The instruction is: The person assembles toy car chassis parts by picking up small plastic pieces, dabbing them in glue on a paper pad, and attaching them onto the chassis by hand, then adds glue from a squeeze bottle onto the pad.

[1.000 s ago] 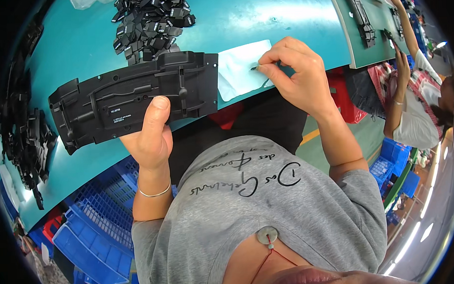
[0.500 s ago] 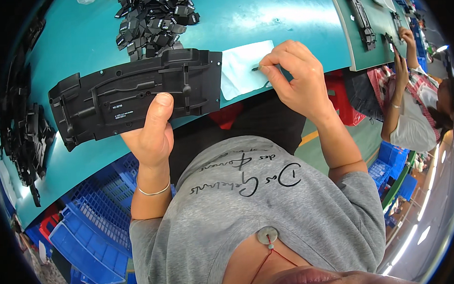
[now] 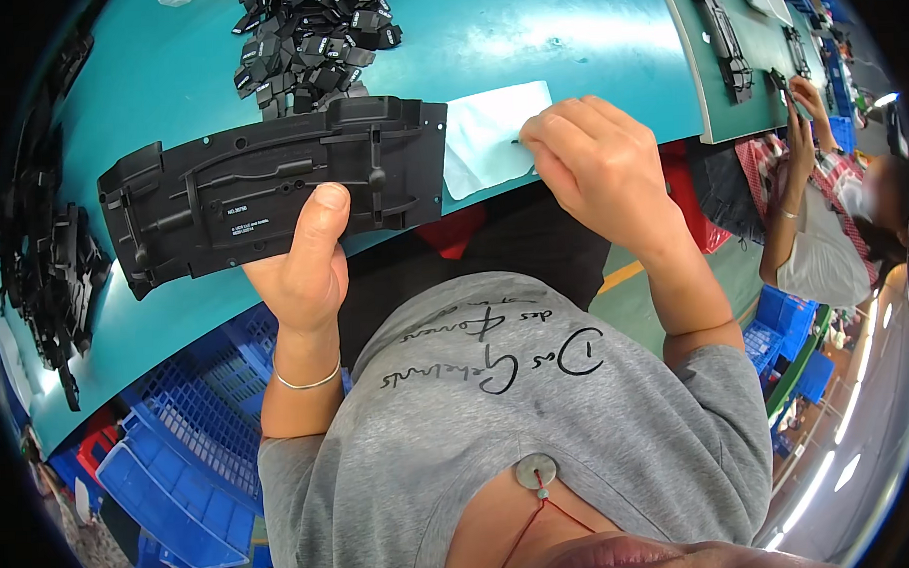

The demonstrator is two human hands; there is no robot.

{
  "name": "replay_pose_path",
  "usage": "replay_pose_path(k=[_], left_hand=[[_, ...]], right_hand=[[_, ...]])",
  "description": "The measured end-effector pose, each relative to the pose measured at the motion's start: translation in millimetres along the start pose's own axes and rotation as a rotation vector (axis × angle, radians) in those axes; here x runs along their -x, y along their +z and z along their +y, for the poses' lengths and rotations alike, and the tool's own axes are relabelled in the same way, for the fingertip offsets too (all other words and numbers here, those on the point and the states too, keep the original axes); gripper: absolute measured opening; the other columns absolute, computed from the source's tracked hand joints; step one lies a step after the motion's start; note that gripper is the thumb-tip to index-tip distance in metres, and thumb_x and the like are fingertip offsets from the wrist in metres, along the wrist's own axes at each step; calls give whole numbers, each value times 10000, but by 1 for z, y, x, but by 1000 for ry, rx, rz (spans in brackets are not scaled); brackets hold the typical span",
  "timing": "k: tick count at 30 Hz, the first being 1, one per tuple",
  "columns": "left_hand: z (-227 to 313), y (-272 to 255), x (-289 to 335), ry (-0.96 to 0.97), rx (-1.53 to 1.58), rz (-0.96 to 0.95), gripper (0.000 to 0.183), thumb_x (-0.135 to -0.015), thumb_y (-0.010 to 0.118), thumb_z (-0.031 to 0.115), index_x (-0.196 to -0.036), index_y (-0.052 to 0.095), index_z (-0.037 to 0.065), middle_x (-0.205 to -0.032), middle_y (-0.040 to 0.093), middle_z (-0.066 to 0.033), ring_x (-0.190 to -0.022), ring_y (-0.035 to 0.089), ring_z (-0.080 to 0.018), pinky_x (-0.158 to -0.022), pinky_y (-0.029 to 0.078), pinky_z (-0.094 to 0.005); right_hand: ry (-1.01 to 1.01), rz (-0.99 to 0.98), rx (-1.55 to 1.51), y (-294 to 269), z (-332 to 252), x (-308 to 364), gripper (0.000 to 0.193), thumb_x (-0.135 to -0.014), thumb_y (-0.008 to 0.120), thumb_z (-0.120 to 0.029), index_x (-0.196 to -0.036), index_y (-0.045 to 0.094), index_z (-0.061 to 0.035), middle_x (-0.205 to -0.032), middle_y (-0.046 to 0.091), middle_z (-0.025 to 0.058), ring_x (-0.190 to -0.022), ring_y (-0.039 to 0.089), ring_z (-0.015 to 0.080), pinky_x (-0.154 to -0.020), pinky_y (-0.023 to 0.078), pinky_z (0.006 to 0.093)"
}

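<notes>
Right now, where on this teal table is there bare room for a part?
Widest: the teal table between the small black parts and its right edge, beyond the white sheet. Another patch lies between those parts and the dark heap, behind the black panel in the left hand. Crowded: far left, under that heap.

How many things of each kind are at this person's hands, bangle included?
Black molded panel, in the left hand: 1
Small dark piece, at the right hand: 1
White sheet, beside it: 1
Bangle, left wrist: 1
Total: 4
</notes>
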State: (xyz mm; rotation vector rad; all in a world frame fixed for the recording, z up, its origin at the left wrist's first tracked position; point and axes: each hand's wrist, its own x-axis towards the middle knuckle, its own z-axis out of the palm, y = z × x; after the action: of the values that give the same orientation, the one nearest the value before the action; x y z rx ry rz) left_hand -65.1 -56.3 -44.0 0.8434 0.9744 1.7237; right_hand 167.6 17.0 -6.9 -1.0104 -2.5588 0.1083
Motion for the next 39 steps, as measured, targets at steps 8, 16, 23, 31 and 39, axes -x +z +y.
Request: replay_pose_path(k=[8, 16, 23, 31, 39], left_hand=[[0, -1, 0, 27, 50, -33, 320, -737, 517, -79, -1053, 517, -32, -955, 561, -88, -839, 551, -155, -788, 466, -290], [0, -4, 1, 26, 19, -61, 316, -744, 527, -72, -1056, 516, -28, -955, 563, -89, -845, 554, -159, -791, 468, -294], [-1, -3, 0, 34, 48, -65, 317, -745, 524, -74, -1059, 515, -31, -961, 565, -91, -847, 555, -159, -796, 466, -291], [-1, -2, -1, 30, 17, -69, 327, -745, 516, -73, -1070, 513, -36, -987, 564, -99, -876, 555, -164, -815, 463, -300], [-1, -1, -1, 44, 15, -50, 330, -738, 517, -74, -1065, 514, -33, -986, 560, -95, -875, 554, -167, -819, 462, -302]], right_hand=[[-91, -170, 48, -9, -5, -9, 172, -641, 656, 0, -792, 592, -49, -734, 560, 48, -628, 533, 219, -556, 444, 317], [-96, -161, -3, -9, 0, -8, 184, -629, 658, 9, -796, 605, -46, -746, 562, 51, -643, 535, 217, -565, 449, 314], [-157, -95, -49, -11, 7, 0, 203, -596, 662, 16, -782, 626, -57, -745, 548, 32, -633, 514, 198, -555, 433, 304], [-185, -20, -23, -3, 9, 3, 210, -583, 651, 30, -770, 629, -63, -735, 540, 30, -619, 504, 186, -553, 417, 295], [28, 45, -187, -5, 6, -2, 132, -657, 649, 25, -754, 639, -64, -728, 547, 38, -649, 531, 200, -565, 432, 296]])
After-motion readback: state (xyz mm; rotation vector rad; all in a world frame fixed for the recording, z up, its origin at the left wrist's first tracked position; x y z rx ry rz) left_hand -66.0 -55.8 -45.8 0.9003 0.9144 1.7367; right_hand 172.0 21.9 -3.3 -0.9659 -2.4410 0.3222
